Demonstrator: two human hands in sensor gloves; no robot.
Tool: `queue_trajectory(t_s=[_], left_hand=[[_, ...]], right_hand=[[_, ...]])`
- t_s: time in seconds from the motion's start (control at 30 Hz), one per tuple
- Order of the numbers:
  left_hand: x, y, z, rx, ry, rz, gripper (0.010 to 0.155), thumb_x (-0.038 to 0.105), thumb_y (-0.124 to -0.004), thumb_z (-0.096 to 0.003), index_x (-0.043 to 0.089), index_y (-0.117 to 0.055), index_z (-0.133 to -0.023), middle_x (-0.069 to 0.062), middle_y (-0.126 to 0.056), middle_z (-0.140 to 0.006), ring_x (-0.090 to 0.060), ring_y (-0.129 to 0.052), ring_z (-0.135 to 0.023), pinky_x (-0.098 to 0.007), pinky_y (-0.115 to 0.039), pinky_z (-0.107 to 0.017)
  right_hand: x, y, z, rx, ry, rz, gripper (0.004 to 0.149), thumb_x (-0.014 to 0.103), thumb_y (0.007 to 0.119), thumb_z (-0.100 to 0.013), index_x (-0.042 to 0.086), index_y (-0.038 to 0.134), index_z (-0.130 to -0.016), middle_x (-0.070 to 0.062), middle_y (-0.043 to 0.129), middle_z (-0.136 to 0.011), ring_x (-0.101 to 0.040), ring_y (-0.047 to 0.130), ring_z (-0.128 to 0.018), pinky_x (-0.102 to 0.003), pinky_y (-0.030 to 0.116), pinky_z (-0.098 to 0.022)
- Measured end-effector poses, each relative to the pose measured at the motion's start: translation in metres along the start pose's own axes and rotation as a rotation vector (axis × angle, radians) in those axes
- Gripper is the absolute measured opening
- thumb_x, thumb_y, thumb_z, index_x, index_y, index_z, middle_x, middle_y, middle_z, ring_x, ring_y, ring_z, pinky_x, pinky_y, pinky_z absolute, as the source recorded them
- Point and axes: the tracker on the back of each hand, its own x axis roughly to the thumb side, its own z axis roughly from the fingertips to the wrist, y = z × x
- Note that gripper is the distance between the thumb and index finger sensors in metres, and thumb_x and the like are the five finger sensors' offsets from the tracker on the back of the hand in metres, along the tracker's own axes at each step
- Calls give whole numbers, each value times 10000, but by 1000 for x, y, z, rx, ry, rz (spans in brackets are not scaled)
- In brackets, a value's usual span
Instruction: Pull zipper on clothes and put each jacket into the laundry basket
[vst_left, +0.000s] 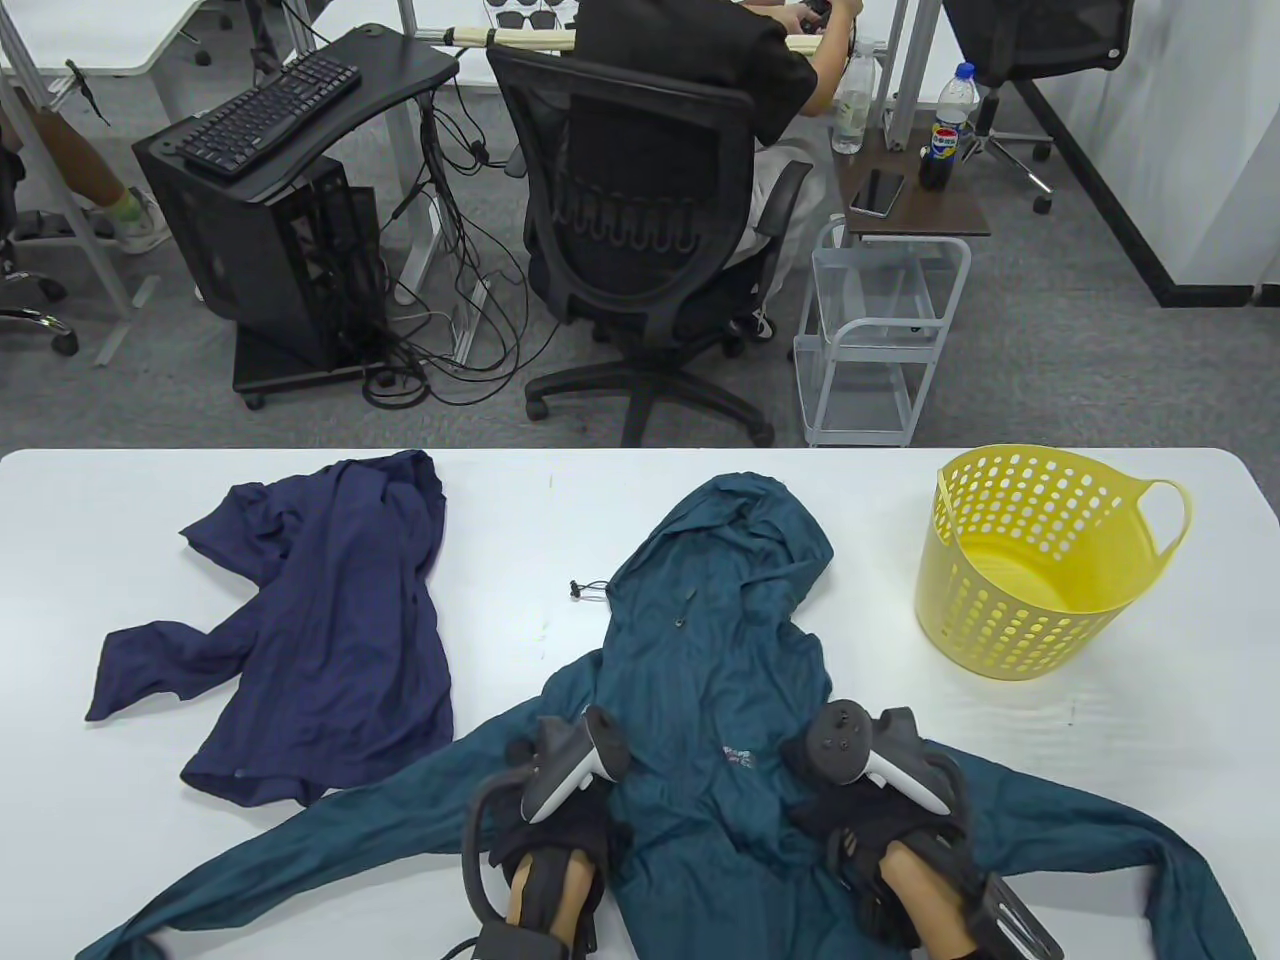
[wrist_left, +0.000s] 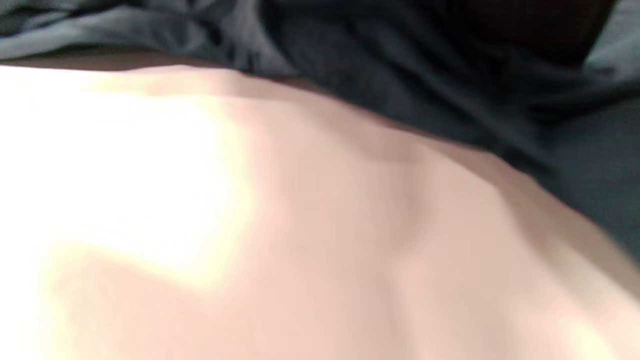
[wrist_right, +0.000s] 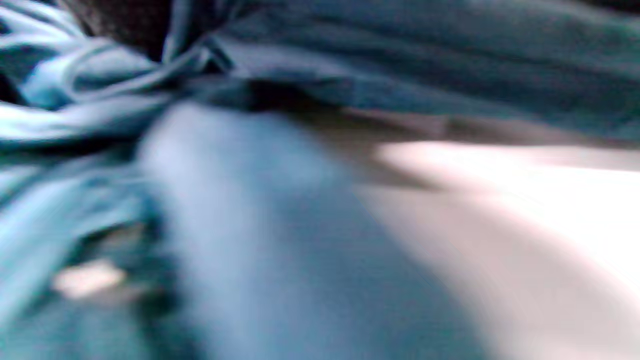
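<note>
Two jackets on white counter. Teal jacket at centre, spread flat, hood away from person, sleeves splayed to both sides. Navy jacket crumpled at left, apart from teal one. One yellow laundry basket upright at right, no jacket in it. Two gloved hands, left hand and right hand, on lower part of teal jacket; fingers hidden under trackers, grip state cannot tell. Wrist views blurred: teal cloth, pale counter.
</note>
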Motion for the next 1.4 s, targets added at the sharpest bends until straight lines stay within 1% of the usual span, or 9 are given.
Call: queue_trajectory(t_s=[0.13,0.27,0.43,0.57,0.67,0.83,1.07,1.2,1.4], left_hand=[[-15,7,-7,181,60,60,751,538,-790,-348,536,-435,-1010,136,-302,-1201,-339,-209,-1086,-575,-407,-749],[-11,13,-5,334,106,-53,754,543,-789,-345,524,-434,-1010,110,-358,-1196,-334,-310,-1085,-552,-489,-732],[7,35,42,391,-44,6,700,522,-801,-350,463,-556,-1003,65,-521,-1158,-334,-419,-1065,-550,-527,-713],[19,41,73,238,-159,-27,468,487,-815,-370,370,-876,-820,69,-936,-885,-284,-813,-898,-537,-677,-636],[27,23,76,37,-264,-107,455,460,-830,-362,348,-936,-790,69,-983,-881,-304,-851,-882,-567,-670,-635],[30,-1,50,-106,-270,-138,659,510,-855,-295,450,-719,-936,126,-511,-1162,-347,-460,-1060,-608,-485,-706],[19,-13,18,-144,-160,-119,914,627,-810,-257,588,-237,-968,153,-42,-1153,-303,-24,-1062,-624,-232,-746],[9,-8,10,-24,-94,-82,929,621,-783,-247,596,-203,-972,134,0,-1153,-309,10,-1056,-614,-229,-754],[-6,3,9,190,32,-59,882,587,-785,-284,584,-249,-985,99,-114,-1186,-329,-102,-1074,-589,-341,-754]], right_hand=[[-40,-6,-6,-60,157,-21,652,399,777,-512,415,449,-1076,49,322,-1221,-352,365,-1103,-644,403,-749],[-60,-7,-9,-122,225,-70,614,369,737,-524,420,463,-1072,51,307,-1223,-391,288,-1101,-645,376,-755],[-49,-24,12,-231,124,-79,648,428,791,-490,328,538,-1078,1,359,-1216,-400,355,-1083,-628,437,-739],[-18,-36,43,-269,-87,-97,633,441,862,-458,267,669,-1036,-50,498,-1168,-417,440,-1027,-599,491,-722],[10,-29,56,-208,-259,-55,597,443,900,-437,272,746,-988,-30,627,-1104,-394,555,-977,-572,551,-708],[35,3,42,12,-276,63,622,458,887,-443,287,714,-1016,-25,632,-1115,-369,666,-953,-556,611,-688],[15,16,25,91,-170,10,736,522,772,-485,347,423,-1109,57,291,-1220,-338,267,-1111,-652,379,-750],[-3,15,13,108,-101,4,755,422,776,-487,400,312,-1083,114,171,-1198,-304,107,-1098,-649,290,-761],[-23,4,9,-15,-60,24,712,313,799,-472,404,418,-1068,117,269,-1204,-320,201,-1106,-633,346,-766]])
